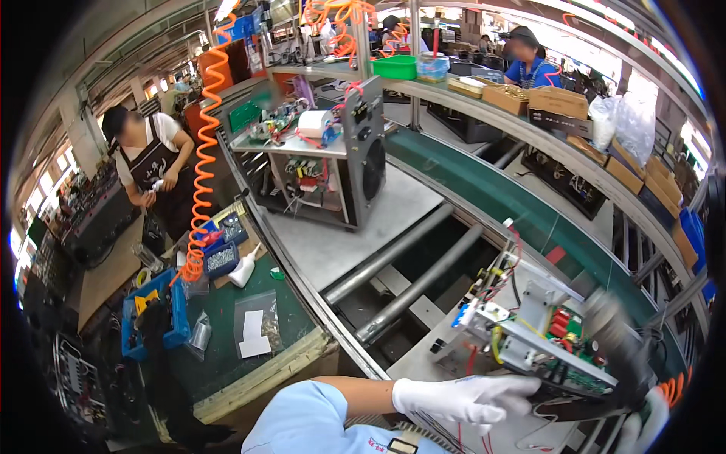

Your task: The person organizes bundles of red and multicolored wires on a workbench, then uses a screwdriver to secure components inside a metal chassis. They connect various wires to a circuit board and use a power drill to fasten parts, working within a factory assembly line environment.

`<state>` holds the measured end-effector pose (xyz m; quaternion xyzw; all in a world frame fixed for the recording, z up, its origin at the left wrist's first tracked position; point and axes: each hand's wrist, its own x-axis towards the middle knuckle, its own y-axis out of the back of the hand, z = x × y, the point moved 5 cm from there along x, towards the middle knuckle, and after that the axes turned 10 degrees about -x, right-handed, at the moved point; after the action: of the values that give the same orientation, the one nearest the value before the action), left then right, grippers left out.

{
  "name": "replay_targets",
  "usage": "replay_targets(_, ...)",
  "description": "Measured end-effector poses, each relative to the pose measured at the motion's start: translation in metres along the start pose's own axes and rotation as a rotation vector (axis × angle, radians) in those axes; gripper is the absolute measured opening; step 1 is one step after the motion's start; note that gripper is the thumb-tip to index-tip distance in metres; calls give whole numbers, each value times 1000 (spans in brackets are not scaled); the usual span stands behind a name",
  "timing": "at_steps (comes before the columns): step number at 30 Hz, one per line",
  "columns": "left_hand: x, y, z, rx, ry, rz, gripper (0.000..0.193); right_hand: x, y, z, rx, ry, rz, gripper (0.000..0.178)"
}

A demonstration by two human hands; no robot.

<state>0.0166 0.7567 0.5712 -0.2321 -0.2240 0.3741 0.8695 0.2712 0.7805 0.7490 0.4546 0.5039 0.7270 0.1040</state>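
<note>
At the lower right lies an electronics chassis (522, 333) with metal rails, a green circuit board (571, 352) and loose coloured wires. My left hand (469, 399), in a white glove, reaches to its near side with the fingers stretched out and apart. Nothing shows in that hand; whether its fingertips touch the chassis I cannot tell. At the lower right edge my right hand (643, 427), also gloved, is closed around a dark power tool (624, 363). Motion smears the tool, and its front part is over the right end of the chassis.
Ahead, a half-open machine unit (333, 159) stands on a metal plate (302, 253) beside rollers (389, 253). An orange coiled hose (203, 159) hangs left above a blue parts bin (155, 314). Cardboard boxes (556, 102) line a shelf. Co-workers stand far left and far right.
</note>
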Motion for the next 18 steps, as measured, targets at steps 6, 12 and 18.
replay_targets(6,-71,-7,-35,-471,-319,341,43,-70,-49,-117,-242,273,-230,42)
replay_targets(12,-118,-13,-102,-467,-491,309,31,-214,-104,-204,553,410,-455,40)
replay_targets(18,-130,-24,-170,-23,79,302,33,-288,-184,-226,2439,-761,-632,74)
